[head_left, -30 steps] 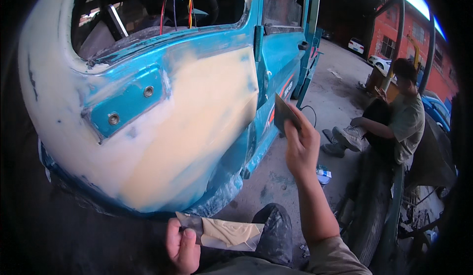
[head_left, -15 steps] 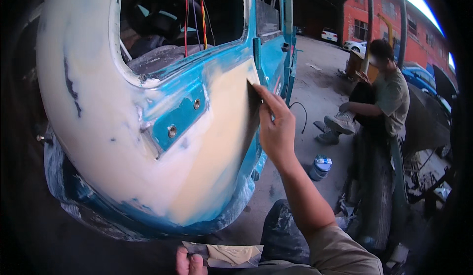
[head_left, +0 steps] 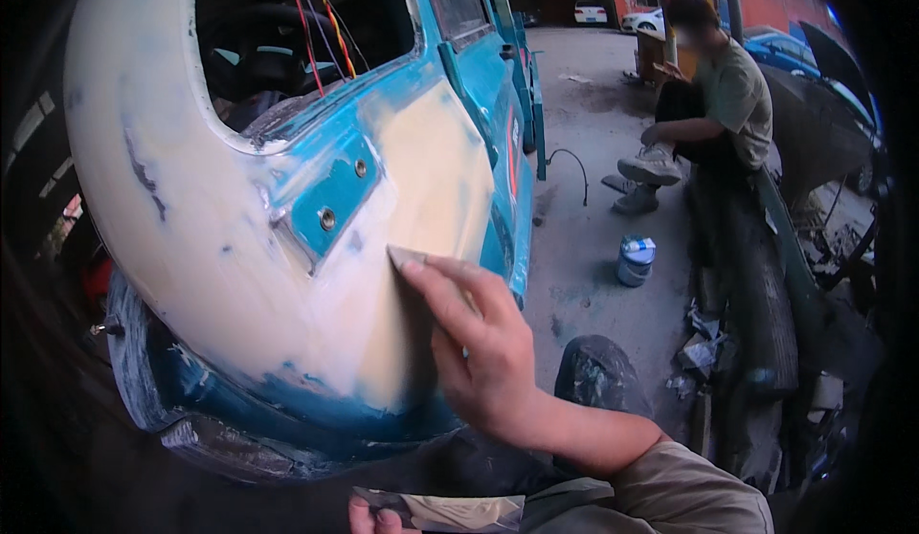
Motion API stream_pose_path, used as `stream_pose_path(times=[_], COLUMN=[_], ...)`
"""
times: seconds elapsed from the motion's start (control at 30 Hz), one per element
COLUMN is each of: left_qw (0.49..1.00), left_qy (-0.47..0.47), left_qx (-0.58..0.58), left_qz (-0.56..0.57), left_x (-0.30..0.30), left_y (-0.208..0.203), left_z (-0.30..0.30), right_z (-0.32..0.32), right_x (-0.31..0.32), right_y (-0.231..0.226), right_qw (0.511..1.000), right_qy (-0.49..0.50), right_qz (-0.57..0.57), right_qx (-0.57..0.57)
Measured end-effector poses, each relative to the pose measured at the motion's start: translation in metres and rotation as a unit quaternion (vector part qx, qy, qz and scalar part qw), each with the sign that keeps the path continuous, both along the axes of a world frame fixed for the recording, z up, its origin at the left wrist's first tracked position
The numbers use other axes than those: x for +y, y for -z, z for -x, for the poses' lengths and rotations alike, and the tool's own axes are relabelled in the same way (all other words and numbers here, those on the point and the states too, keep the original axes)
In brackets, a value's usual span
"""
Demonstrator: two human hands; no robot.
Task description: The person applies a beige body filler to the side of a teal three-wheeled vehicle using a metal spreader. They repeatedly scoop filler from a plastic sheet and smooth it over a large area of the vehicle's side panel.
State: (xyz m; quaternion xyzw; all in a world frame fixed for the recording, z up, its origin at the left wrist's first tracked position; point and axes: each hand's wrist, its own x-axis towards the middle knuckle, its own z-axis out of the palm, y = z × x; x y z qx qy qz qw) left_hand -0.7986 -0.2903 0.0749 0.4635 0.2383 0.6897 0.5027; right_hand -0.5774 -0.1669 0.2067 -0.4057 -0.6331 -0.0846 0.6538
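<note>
My right hand [head_left: 488, 343] grips a thin dark spreader [head_left: 394, 255], its tip at the vehicle's corner panel [head_left: 191, 276]. Below and beside it lies a dark patch, part blade or shadow; I cannot tell which. Pale cream filler [head_left: 431, 166] covers much of the teal bodywork, with thin, streaky edges. A teal recess [head_left: 333, 194] with two round metal fittings is above and left of the spreader. At the lower edge my left hand [head_left: 375, 520], partly cut off, pinches a flat plate [head_left: 359, 497] carrying beige filler [head_left: 469, 512].
Coloured wires [head_left: 330, 17] hang in the glassless window opening. A blue-grey can [head_left: 636, 261] stands on the concrete to the right. Beyond it a person [head_left: 732, 94] sits near a long dark beam-like object [head_left: 756, 314]. Scraps lie by it, and parked cars stand farther back.
My right hand has swept down and left across the panel with the spreader. The view has shifted a little. My left hand still holds the plate at the lower edge.
</note>
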Motion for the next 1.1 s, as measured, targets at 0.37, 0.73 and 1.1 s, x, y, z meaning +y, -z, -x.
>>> stream_pose_path(times=[0.37,0.73,1.1], left_qw=[0.786,0.989,0.828], left_qy=[-0.414,-0.141,-0.371], left_qx=[0.418,0.014,0.350], left_qz=[-0.192,-0.037,-0.233], left_x=[-0.031,0.005,0.029], left_y=[0.019,-0.032,0.001], left_z=[0.053,-0.027,-0.005], right_z=[0.025,-0.084,-0.149], right_x=[-0.080,-0.088,0.073], right_y=[0.037,0.059,0.029], right_qw=[0.986,0.698,0.927], right_qy=[-0.084,-0.675,-0.165], right_qz=[0.026,0.213,0.202], right_qx=[-0.139,0.112,0.270])
